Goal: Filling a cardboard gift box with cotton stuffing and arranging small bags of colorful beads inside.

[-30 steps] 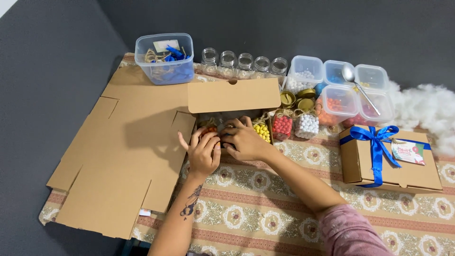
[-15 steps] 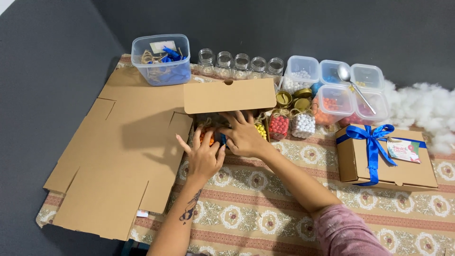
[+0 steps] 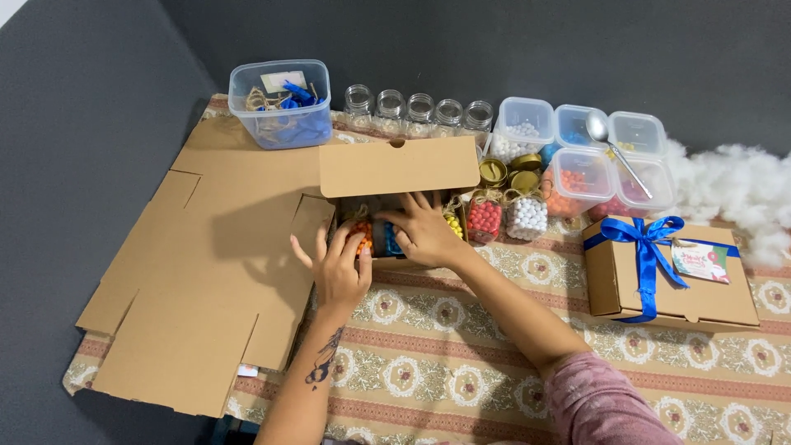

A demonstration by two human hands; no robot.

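Brown cardboard box [image 3: 395, 169] with its lid raised is seen at the centre of the patterned tablecloth [image 3: 461, 387], open toward six o'clock. At nine o'clock from it, a large flat unfolded cardboard sheet [image 3: 198, 272] is spread over the table's edge. At three o'clock a closed cardboard gift box tied with blue ribbon [image 3: 667, 272] is set, well apart. At twelve o'clock a row of empty glass jars [image 3: 418, 109] is lined up, with a clear plastic tub of twine and blue ribbon [image 3: 280, 103] at eleven o'clock and lidded plastic containers of coloured beads [image 3: 593, 156] at two o'clock. Inside the box, small jars of orange and blue beads [image 3: 375, 235] are touched by both hands: the left hand [image 3: 339, 268] is laid with fingers spread against the orange one, and the right hand [image 3: 424, 231] is curved over the jars, clamped on nothing that can be made out.
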